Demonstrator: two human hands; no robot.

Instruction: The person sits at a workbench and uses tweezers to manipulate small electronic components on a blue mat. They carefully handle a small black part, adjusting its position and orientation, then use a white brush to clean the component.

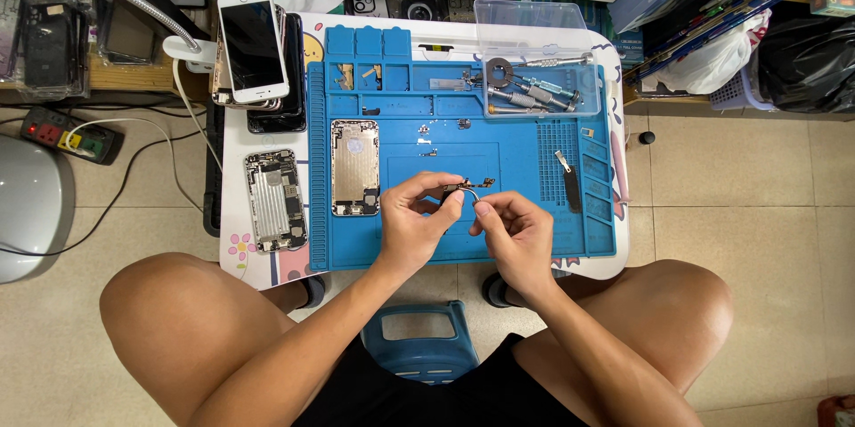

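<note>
My left hand and my right hand meet over the blue repair mat. Between the fingertips of both hands is a small dark flex-cable part with thin strips sticking out. To the left on the mat lies an emptied silver phone housing, back side down. Further left, off the mat on the white table, lies a second opened phone body with its inner parts showing.
A stack of phones with a white-fronted one on top sits at the back left. A clear plastic box of screwdrivers rests at the mat's back right. A dark pry tool lies right of my hands. Boxes line the far edge; a power strip lies on the floor.
</note>
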